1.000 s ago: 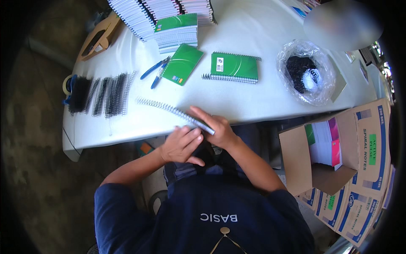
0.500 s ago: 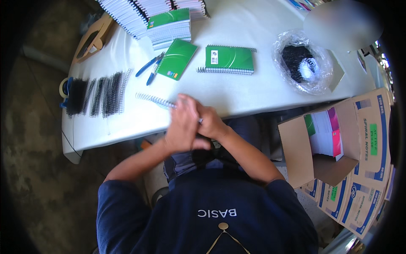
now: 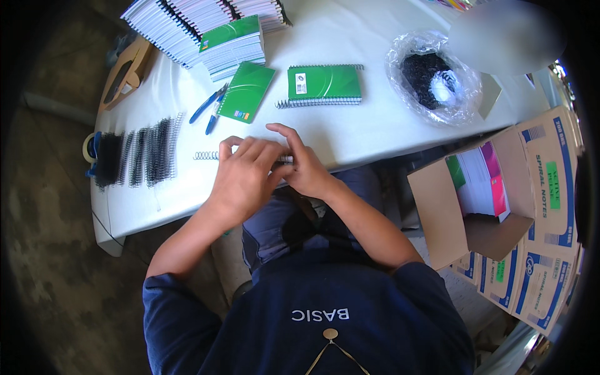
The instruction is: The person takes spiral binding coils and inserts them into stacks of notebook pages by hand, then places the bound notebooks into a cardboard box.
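On the white-clothed table (image 3: 375, 134), near its front edge, the left hand (image 3: 247, 178) and right hand (image 3: 306, 169) meet, fingers seemingly pinching a long silver wire spiral (image 3: 209, 155) whose free end juts leftward. That springy coil could slip and kink if grip loosens. One bound green spiral notebook (image 3: 325, 84), one loose green cover (image 3: 247, 92), two blue-handled tools (image 3: 209, 107), roughly six black coils (image 3: 140, 153).

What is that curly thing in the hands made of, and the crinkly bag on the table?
The long silvery spiral coil under the left hand and right hand looks like thin metal wire, bright and shiny. The clear crinkled bag looks like thin glossy plastic: see-through, with dark contents showing.
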`<state>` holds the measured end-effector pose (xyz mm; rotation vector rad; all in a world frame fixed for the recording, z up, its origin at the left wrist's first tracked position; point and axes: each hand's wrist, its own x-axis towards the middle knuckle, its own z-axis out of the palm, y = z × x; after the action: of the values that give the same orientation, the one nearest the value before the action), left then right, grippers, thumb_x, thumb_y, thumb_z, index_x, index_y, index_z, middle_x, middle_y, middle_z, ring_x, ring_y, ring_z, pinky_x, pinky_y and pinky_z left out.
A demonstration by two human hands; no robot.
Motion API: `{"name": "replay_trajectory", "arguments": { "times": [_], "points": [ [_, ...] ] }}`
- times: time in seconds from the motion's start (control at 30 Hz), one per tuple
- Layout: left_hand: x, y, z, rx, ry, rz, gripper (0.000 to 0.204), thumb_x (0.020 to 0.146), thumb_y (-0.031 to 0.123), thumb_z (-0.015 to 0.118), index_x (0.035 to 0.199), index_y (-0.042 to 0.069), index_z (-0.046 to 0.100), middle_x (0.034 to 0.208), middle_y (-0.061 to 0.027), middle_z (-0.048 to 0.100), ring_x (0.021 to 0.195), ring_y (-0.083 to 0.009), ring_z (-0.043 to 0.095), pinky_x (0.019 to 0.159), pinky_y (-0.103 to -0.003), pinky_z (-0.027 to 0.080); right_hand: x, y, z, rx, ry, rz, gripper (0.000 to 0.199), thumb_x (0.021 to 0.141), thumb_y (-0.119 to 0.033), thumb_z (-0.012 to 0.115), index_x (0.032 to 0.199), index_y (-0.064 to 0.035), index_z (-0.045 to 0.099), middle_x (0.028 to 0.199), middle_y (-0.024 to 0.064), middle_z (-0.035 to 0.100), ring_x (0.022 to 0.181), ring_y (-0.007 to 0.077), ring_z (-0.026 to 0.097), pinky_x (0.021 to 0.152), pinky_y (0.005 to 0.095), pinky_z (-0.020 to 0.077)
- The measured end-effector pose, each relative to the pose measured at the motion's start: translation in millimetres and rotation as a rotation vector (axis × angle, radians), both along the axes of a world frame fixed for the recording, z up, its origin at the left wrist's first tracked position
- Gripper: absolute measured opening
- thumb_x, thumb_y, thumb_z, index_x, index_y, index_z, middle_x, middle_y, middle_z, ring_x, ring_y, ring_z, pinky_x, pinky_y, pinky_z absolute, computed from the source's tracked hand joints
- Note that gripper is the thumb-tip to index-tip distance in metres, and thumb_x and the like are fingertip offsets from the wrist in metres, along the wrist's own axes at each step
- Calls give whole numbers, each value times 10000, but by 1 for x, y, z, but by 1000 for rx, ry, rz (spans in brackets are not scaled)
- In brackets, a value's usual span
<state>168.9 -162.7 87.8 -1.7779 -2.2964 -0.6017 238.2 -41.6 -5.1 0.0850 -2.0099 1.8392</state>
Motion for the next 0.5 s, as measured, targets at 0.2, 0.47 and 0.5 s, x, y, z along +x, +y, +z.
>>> {"name": "replay_trajectory", "arguments": {
  "times": [0.2,0.47,0.5],
  "points": [
    [0,6,6,-65,23,29,230,659,172,762,822,121,607,787,3,584,812,-181,555,801,-366,320,0,0,3,-10,2,10,697,773,130,518,1362,-118,239,909,180,640,913,266,652,759,337,500],
    [2,6,11,-105,-57,-11,193,708,147,711,887,119,642,790,-13,602,808,-186,582,814,-376,338,0,1,-1,-120,95,66,682,776,112,518,1359,-115,247,863,175,621,894,277,639,741,347,484],
    [1,5,9,-106,-58,-11,193,708,147,711,887,119,642,790,-13,602,808,-186,582,814,-376,338,0,2,1,-49,52,34,682,779,100,524,1362,-118,247,891,176,618,894,283,636,749,352,479]
  ]
}}
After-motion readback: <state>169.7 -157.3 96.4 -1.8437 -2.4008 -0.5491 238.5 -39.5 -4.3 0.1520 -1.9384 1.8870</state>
